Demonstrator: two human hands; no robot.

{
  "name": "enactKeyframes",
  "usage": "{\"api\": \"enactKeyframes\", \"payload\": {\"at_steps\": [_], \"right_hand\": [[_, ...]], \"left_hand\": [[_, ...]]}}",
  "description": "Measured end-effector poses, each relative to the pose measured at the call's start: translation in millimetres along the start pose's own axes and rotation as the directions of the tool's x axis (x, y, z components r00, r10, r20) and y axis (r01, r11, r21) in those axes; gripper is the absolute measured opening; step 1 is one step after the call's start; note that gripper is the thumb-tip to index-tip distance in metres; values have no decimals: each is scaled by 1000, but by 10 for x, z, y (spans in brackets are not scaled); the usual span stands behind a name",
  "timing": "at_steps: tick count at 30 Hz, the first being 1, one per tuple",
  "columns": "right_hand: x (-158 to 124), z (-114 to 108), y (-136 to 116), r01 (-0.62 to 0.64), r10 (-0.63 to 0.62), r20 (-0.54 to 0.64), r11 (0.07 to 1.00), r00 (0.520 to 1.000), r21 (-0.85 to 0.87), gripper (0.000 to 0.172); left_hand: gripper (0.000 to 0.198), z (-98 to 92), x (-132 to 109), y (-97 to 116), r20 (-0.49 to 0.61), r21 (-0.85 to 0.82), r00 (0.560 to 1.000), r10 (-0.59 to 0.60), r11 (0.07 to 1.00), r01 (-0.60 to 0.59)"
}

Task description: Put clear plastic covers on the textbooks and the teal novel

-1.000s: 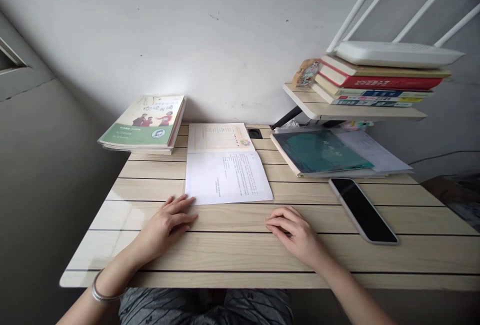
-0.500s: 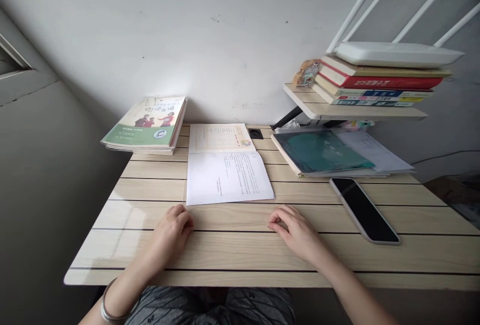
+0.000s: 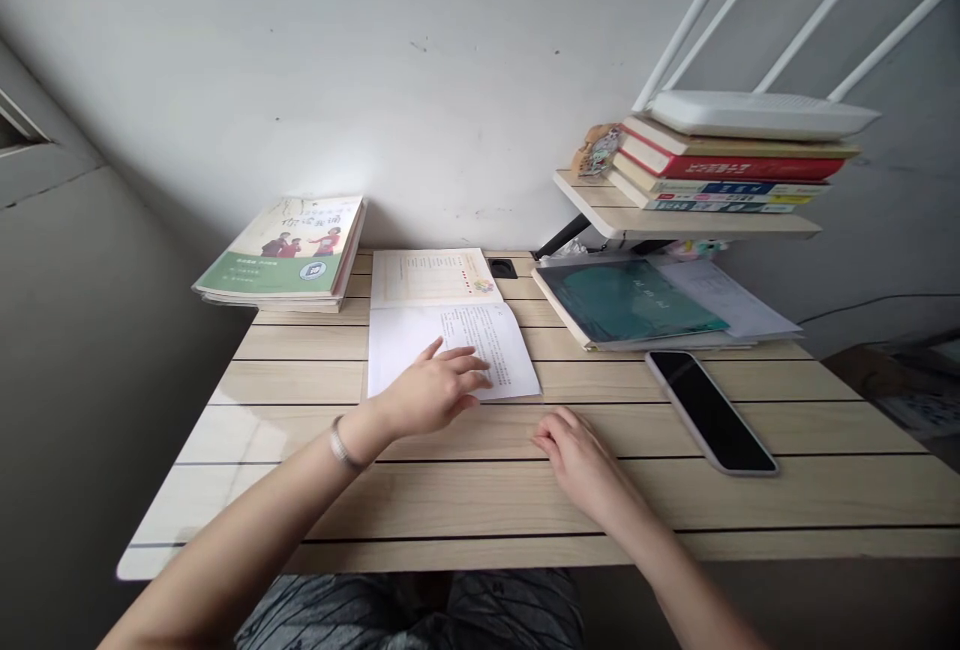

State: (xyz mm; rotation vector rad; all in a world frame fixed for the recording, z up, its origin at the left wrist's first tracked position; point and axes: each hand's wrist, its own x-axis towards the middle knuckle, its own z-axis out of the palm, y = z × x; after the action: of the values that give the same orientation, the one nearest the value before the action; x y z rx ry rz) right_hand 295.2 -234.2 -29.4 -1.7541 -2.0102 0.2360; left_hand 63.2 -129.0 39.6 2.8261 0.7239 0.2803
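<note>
An open book lies on the wooden desk, turned sideways, its white page of print nearest me. Over the lower part of that page is my left hand, fingers spread and pointing right; whether they touch the paper I cannot tell. It hides part of the text. A silver bracelet circles the left wrist. My right hand rests on the desk just below the book's right corner, its fingers curled together, with nothing seen in them.
To the left sits a stack of books. At the right are a dark green folder, loose papers and a black-screened phone. Behind them a raised shelf bears several books under a white router.
My left hand has moved from the desk at the book's lower left, rightward and forward over the page, its fingers opening out. My right hand stays nearly in place. The view has shifted slightly.
</note>
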Motion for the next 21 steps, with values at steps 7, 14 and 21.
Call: {"api": "enactKeyframes", "payload": {"at_steps": [7,14,21], "right_hand": [[-43,59,-113,33,-61,-125,976,990,-216,23],[-403,151,-583,99,-118,-69,966,991,-238,23],[-900,116,-853,349,-444,447,894,777,281,11]], "left_hand": [[44,451,484,-190,190,1,961,199,979,-203],[44,483,430,-205,172,4,964,203,978,-207],[45,477,436,-198,163,5,966,202,979,-206]]}}
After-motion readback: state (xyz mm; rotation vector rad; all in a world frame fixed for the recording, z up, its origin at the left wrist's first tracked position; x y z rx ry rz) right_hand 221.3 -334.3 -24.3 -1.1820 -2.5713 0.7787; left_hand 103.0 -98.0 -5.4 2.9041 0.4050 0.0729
